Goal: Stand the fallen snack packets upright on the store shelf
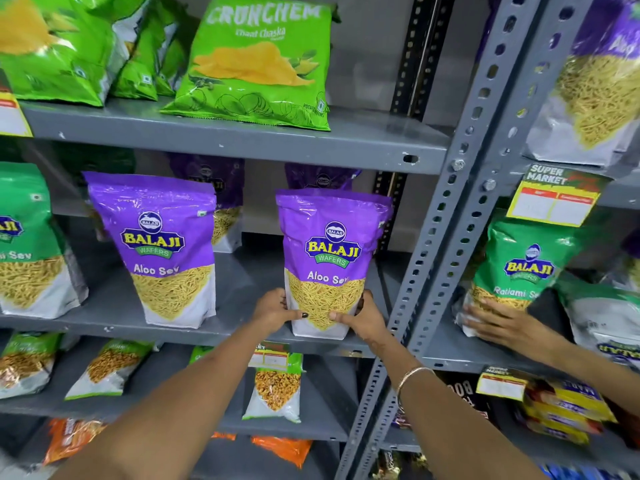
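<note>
A purple Aloo Sev packet [330,244] stands upright at the front right of the middle grey shelf [114,323]. My left hand [275,310] grips its lower left edge and my right hand [362,318] grips its lower right edge. A second purple Aloo Sev packet [162,244] stands upright to the left, apart from my hands. More purple packets stand behind both, partly hidden. A green chips packet [259,64] leans back on the shelf above.
Another person's hand [498,322] rests on a green Ratlami Sev packet [519,271] in the right bay. A grey slotted upright post [450,209] divides the bays. Green packets lie on the lower shelf. A yellow price tag [554,199] hangs at right.
</note>
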`<state>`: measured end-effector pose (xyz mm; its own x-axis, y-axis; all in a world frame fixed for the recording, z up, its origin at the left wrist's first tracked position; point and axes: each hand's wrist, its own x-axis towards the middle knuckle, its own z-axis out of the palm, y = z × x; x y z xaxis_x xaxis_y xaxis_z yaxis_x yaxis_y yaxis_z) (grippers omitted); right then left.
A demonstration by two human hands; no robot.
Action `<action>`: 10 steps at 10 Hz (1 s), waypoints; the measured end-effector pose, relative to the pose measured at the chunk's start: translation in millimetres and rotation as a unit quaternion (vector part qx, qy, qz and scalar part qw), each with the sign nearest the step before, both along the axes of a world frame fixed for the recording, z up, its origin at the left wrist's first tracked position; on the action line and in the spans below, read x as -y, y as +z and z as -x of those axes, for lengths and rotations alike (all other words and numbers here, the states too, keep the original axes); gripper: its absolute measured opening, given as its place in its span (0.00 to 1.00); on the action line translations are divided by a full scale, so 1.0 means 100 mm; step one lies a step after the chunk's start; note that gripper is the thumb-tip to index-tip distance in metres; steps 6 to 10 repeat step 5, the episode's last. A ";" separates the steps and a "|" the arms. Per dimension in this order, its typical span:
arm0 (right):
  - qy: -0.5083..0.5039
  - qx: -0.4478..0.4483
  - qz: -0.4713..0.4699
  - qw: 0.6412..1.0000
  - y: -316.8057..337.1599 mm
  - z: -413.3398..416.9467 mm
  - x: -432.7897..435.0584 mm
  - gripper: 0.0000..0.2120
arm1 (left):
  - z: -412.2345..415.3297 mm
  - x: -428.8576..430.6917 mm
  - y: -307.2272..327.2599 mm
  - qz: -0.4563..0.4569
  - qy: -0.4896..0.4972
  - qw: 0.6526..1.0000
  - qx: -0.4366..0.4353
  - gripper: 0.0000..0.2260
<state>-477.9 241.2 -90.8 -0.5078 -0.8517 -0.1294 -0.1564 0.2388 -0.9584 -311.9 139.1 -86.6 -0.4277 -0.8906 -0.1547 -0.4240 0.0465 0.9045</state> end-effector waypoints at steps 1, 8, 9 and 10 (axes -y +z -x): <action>0.003 -0.006 -0.008 1.000 0.05 -0.03 -0.03 0.34 | 0.00 -0.04 0.02 0.011 -0.002 1.000 0.017 0.14; -0.092 -0.254 0.091 0.958 0.38 -0.30 -0.14 0.51 | -0.13 -0.13 0.22 0.278 0.062 0.952 0.114 0.36; -0.092 -0.254 0.091 0.958 0.38 -0.30 -0.14 0.51 | -0.13 -0.13 0.22 0.278 0.062 0.952 0.114 0.36; -0.092 -0.254 0.091 0.958 0.38 -0.30 -0.14 0.51 | -0.13 -0.13 0.22 0.278 0.062 0.952 0.114 0.36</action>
